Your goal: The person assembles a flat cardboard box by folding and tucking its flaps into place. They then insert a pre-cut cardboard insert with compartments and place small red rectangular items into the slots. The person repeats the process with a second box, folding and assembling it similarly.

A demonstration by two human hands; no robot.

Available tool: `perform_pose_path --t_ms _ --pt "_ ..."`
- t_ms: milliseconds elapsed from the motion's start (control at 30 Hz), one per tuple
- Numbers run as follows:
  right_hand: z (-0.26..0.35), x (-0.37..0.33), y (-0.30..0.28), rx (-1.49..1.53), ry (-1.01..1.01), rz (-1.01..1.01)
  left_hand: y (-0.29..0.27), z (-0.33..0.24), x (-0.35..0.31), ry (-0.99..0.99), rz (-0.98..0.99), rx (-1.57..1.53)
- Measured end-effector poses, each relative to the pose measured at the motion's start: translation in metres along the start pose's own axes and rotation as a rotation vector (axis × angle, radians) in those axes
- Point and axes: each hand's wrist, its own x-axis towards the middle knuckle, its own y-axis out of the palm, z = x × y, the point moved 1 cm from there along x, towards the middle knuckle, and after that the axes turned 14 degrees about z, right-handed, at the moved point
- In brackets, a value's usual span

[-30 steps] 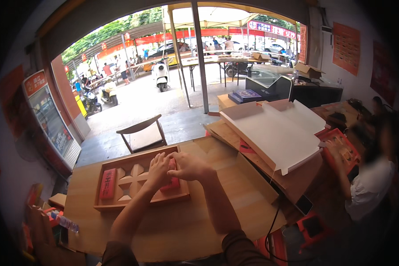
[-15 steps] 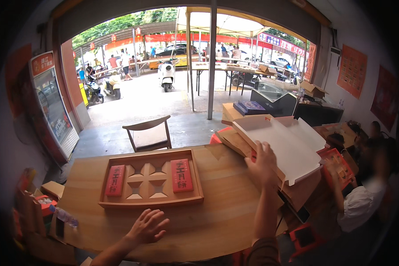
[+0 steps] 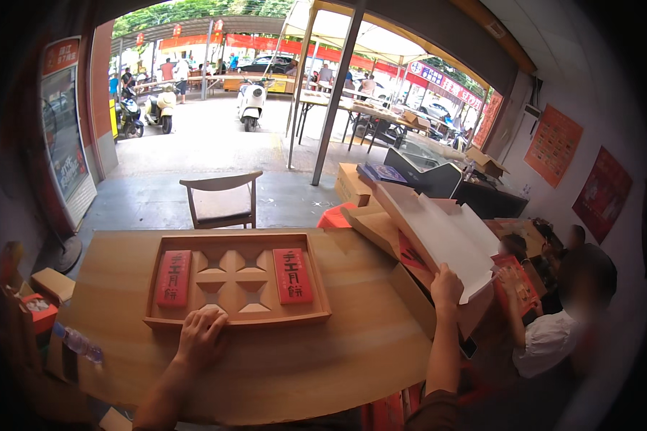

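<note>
A shallow brown cardboard gift box (image 3: pixel 237 321) lies on the table, its insert holding a red packet (image 3: pixel 174 279) at the left end and another red packet (image 3: pixel 292 276) at the right. Several moulded hollows between them hold nothing. My left hand (image 3: pixel 200 336) is closed over the box's near rim, its fingertips just inside. To the right, my right hand (image 3: pixel 447 287) pinches the near edge of a white-lined cardboard lid (image 3: pixel 442 230). This lid sits tilted on a stack of brown cardboard, with a strip of red showing beneath it.
Beside me at right, a person in a white sleeve (image 3: pixel 546 345) has a hand at a red box (image 3: pixel 521 287). A chair (image 3: pixel 223 201) stands beyond the wooden table (image 3: pixel 266 366). A plastic bottle (image 3: pixel 79 343) lies at the left edge, near open cartons (image 3: pixel 52 285).
My left hand has gone from hovering open over the table to the box's near rim. My right hand has closed on the lid's edge, which now stands more tilted. The view has turned slightly.
</note>
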Motion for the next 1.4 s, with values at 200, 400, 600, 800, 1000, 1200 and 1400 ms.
perform_pose_path --t_ms 200,400,600,800,1000,1200,1400 --pt "-0.005 -0.013 -0.045 0.093 -0.002 -0.280 -0.007 -0.001 -0.004 -0.034 0.032 -0.026" --pt "0.055 -0.101 -0.121 0.128 -0.209 -0.545 0.005 0.001 0.002 -0.086 -0.057 0.032" --pt "0.098 -0.143 -0.081 0.229 -0.876 -0.590 0.017 0.010 0.004 -0.132 -0.102 0.072" --pt "0.121 -0.182 -0.026 0.160 -1.125 -0.311 -0.017 0.028 -0.007 -0.281 -0.277 -0.026" --pt "0.116 -0.193 0.032 0.212 -1.178 -0.184 0.010 0.084 -0.053 -0.429 -0.558 -0.619" --pt "0.113 -0.195 0.035 0.225 -1.082 -0.254 0.023 0.088 -0.052 -0.329 -0.653 -1.061" --pt "0.105 -0.203 0.043 0.287 -1.009 -0.210 -0.002 0.068 -0.046 -0.296 -0.675 -1.310"
